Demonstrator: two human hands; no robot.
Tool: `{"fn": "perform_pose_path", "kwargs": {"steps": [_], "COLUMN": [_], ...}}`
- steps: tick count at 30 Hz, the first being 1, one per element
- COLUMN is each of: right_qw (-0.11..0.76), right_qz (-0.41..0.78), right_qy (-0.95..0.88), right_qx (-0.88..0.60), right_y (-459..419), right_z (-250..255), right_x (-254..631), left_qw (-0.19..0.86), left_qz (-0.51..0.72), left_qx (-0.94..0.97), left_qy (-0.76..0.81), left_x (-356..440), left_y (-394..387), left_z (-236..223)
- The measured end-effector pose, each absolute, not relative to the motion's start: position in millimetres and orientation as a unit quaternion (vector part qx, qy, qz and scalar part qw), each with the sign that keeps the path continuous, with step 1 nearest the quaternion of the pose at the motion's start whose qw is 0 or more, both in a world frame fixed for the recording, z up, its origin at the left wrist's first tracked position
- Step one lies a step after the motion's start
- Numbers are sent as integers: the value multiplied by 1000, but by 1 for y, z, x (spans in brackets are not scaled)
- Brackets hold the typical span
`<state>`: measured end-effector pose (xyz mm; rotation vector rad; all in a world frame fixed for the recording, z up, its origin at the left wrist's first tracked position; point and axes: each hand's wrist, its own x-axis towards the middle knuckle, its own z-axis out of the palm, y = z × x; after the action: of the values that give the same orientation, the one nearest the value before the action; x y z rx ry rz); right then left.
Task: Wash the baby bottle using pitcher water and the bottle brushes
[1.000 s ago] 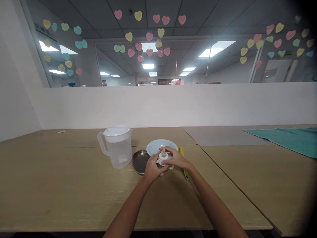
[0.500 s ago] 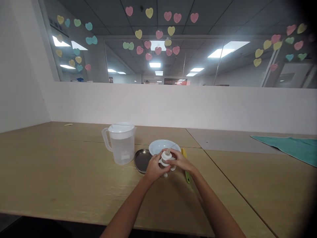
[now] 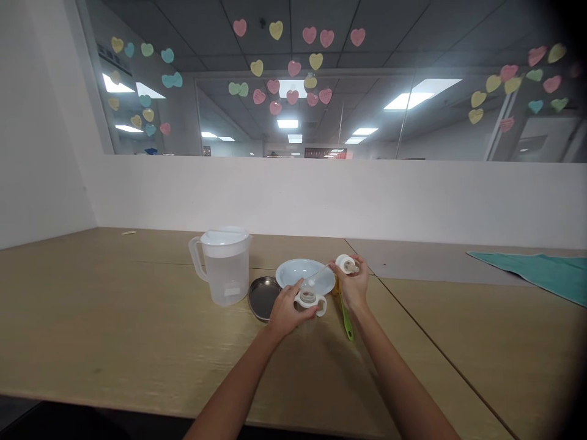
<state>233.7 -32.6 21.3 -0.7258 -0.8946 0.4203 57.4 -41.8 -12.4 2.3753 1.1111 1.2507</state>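
Observation:
My left hand (image 3: 285, 314) is closed round a baby bottle (image 3: 316, 302) with white side handles; its mouth is uncovered. Up and to the right, my right hand (image 3: 356, 287) grips the bottle's white nipple cap (image 3: 343, 263), tilted with the clear nipple pointing right. A thin clear straw runs from the cap down to the left, over a pale blue bowl (image 3: 288, 267) behind the bottle. Beneath my right hand lies a brush (image 3: 347, 321) with a green handle and a yellow head, partly hidden. A dark metal dish (image 3: 262, 297) sits left of the bottle.
A lidded clear plastic pitcher (image 3: 227, 275) stands on the wooden table (image 3: 137, 330), left of the dish. A teal cloth (image 3: 545, 275) lies at the far right. Behind the table rises a white wall (image 3: 293, 195) with a window above it.
The nipple cap has come off the bottle. My right hand has carried it up and to the right, and the straw now shows. My left hand has stayed on the bottle.

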Motion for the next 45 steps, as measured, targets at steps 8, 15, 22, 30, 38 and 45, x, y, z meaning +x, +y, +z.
{"fn": "perform_pose_path", "kwargs": {"steps": [8,15,22,30,38,45], "right_qw": [748,561,509,590,631,630], "right_qz": [103,36,7,66,25,-53], "right_qy": [-449,-621,-633,-588,-544,-579], "right_qx": [-478,-546,-583,-550,-553,-515], "right_y": [-15,-17,-17,-8,-10,-11], "right_z": [-8,-20,-16,-23,-23,-22], "right_x": [241,241,240,246,251,252], "left_qw": [114,110,111,115,118,117], "left_qz": [421,419,406,407,410,400], "left_qx": [815,818,823,823,823,826], "left_qy": [382,379,381,379,376,380], "left_x": [57,57,56,54,54,54], "left_y": [-43,-43,-43,-43,-43,-45], "left_z": [-11,-11,-12,-11,-12,-10]}}
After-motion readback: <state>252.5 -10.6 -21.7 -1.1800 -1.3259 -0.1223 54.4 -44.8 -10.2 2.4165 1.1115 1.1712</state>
